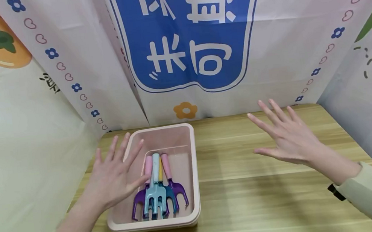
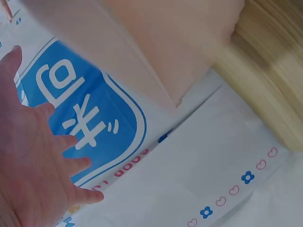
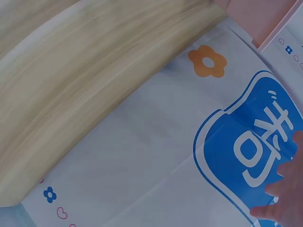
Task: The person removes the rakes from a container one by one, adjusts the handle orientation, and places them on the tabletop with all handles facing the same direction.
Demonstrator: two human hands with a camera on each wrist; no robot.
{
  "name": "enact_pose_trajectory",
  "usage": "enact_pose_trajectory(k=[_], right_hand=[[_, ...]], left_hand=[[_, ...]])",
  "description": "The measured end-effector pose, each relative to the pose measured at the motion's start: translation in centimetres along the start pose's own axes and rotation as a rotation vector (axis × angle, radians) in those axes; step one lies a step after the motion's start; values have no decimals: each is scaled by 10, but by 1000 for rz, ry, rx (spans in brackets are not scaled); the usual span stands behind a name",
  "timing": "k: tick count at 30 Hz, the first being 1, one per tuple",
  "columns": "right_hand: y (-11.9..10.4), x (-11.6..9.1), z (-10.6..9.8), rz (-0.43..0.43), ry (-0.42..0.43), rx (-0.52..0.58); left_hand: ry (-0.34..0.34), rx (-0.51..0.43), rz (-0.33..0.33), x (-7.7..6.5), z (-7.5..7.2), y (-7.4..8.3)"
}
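Observation:
Several small hand forks lie together in a pale pink plastic bin [image 1: 194, 168] on the table. Their handles point to the back: a light blue fork [image 1: 156, 168] lies on top, a purple fork with a pink handle [image 1: 166, 166] at its right, and a yellow handle [image 1: 160, 171] shows between. My left hand [image 1: 112, 176] is spread above the bin's left side, overlapping its rim in the head view, and holds nothing. Over the wooden table to the right, my right hand [image 1: 288, 137] is spread with straight fingers and holds nothing.
The wooden table [image 1: 248, 192] extends right of the bin. A white printed cloth [image 1: 269, 65] with a blue sign hangs behind the table's back edge, and similar sheets stand at the left and right sides. Each wrist has a black strap [image 1: 336, 192].

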State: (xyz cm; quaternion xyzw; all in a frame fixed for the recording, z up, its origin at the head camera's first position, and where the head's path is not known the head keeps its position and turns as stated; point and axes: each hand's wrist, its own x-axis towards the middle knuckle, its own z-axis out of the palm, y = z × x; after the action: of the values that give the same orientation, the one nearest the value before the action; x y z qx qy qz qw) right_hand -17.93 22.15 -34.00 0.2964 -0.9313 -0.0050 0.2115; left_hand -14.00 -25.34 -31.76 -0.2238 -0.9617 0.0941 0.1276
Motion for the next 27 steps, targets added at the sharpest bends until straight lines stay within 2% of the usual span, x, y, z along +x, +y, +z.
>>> enact_pose_trajectory(k=[6, 19, 27], right_hand=[[-5, 15, -3, -51, -8, -4], [-15, 53, -3, -178, -77, -7], [-23, 75, -3, -225, -86, 48]], left_hand=[[-9, 11, -3, 0, -2, -9], [4, -57, -48, -11, 5, -20], [-22, -117, -123, -18, 14, -28]])
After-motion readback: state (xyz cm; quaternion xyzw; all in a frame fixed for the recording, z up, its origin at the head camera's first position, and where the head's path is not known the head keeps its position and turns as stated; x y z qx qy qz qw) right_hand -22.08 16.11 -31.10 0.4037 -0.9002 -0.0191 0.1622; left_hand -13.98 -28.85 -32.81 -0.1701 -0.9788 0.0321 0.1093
